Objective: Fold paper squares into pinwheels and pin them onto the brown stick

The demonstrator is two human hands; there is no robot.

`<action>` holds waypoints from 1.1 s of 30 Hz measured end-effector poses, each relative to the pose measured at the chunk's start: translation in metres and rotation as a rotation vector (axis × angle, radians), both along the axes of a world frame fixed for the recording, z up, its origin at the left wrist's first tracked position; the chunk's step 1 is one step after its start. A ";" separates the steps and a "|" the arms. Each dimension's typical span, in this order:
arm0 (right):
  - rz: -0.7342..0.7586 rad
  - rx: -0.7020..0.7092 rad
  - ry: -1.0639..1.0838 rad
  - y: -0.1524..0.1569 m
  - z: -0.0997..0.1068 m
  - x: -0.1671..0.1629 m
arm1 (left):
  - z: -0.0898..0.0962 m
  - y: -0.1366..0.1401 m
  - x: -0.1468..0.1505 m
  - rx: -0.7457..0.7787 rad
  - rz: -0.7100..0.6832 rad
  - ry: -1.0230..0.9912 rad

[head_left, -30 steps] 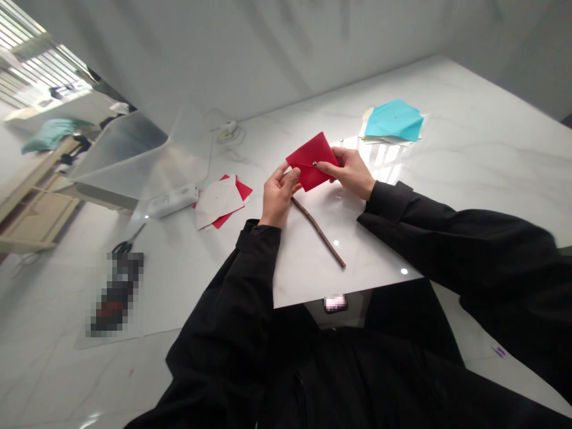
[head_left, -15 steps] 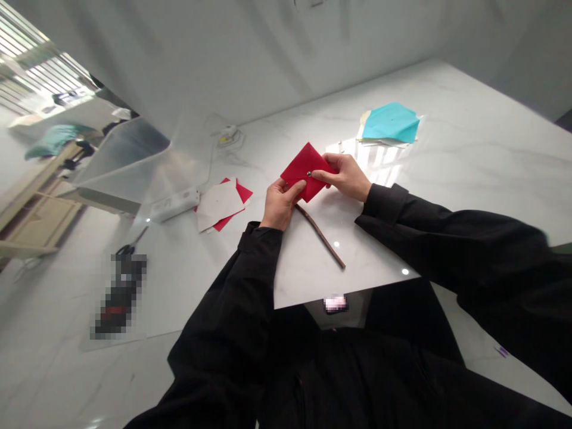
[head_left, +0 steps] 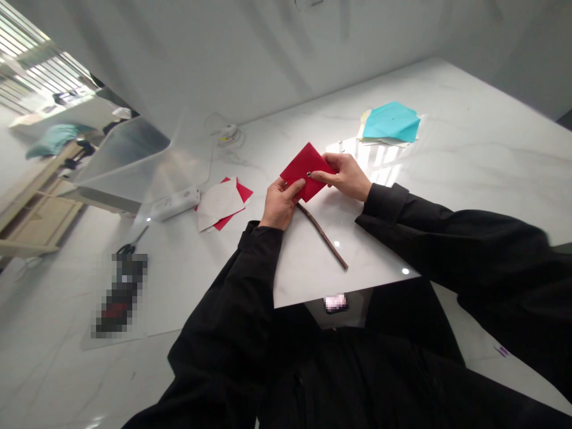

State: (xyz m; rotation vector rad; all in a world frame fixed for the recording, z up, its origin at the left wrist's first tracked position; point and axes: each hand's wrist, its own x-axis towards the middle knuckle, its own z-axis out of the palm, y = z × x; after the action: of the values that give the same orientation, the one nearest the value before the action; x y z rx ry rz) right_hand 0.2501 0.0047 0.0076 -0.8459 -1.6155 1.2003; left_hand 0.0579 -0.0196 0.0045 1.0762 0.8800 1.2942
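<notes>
A small red envelope is held above the table between both hands, one corner pointing away from me. Near its middle shows a round metal snap button. My left hand grips the near left edge, thumb flat on the front. From the right, my right hand pinches the envelope, its thumb tip at the button and the fingers mostly hidden behind. Below the envelope a thin brown stick lies on the white table, its far end partly covered by my left hand.
Left of my hands lie beige and red paper pieces beside a white power strip. Scissors and a blurred-out dark object are farther left. A turquoise envelope tops a stack at the back right.
Almost nothing differs. Both hands keep the same hold on the red envelope; the view and the stick's near end have shifted very slightly.
</notes>
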 end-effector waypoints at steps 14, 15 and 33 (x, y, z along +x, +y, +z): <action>-0.077 0.137 -0.025 0.003 -0.006 -0.004 | 0.000 0.000 -0.001 0.018 0.003 0.039; -0.105 0.176 -0.041 0.003 -0.007 -0.004 | 0.000 0.001 -0.001 0.025 0.004 0.039; -0.330 0.671 -0.418 -0.009 0.001 -0.005 | -0.002 0.003 0.003 0.095 0.048 0.064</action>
State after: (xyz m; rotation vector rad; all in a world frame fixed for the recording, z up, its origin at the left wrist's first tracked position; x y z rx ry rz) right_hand 0.2448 -0.0039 0.0084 -0.8958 -1.9414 0.2124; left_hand 0.0611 -0.0168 0.0023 1.1824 0.9040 1.3589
